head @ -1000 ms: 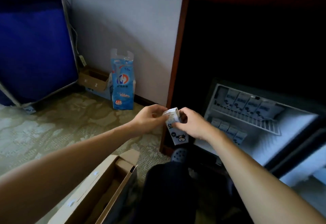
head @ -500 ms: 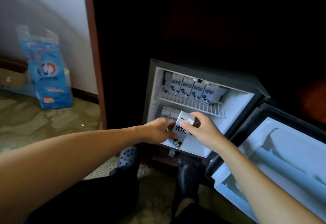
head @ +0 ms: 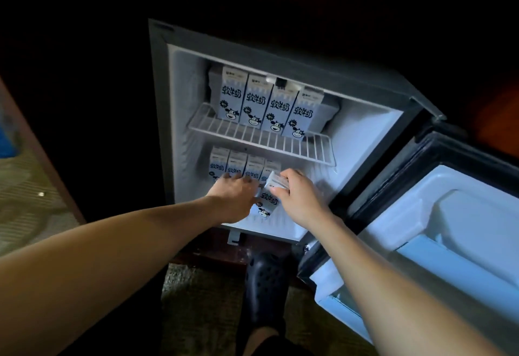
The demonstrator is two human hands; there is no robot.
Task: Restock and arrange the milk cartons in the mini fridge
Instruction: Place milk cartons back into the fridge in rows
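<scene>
**Lower compartment: one carton in hand, not yet seated**

Step in hand: stocking the lower compartment of the mini fridge (head: pixel 160 108).

- The right hand (head: pixel 299 201) grasps a milk carton (head: pixel 266 205) by its top, fingers curled over the upper edge.
- The carton is tilted, with its base low over the fridge floor, at 5 o'clock of the lower row (head: pixel 236 164) of four cartons. Whether the base touches the floor cannot be told.
- The left hand (head: pixel 231 197) is released, its fingers laid fairly straight against the fronts of that row.
- At 12 o'clock of the hands, the upper row (head: pixel 269 106) of four cartons stands upright on the wire shelf (head: pixel 317 146).
- The door (head: pixel 449 215) stands open at 3 o'clock.

Assessment: the next move calls for righting the carton and setting it on the free floor at the lower row's 3 o'clock end, printed face forward. The left hand should steady the neighbouring cartons against a knock.
</scene>
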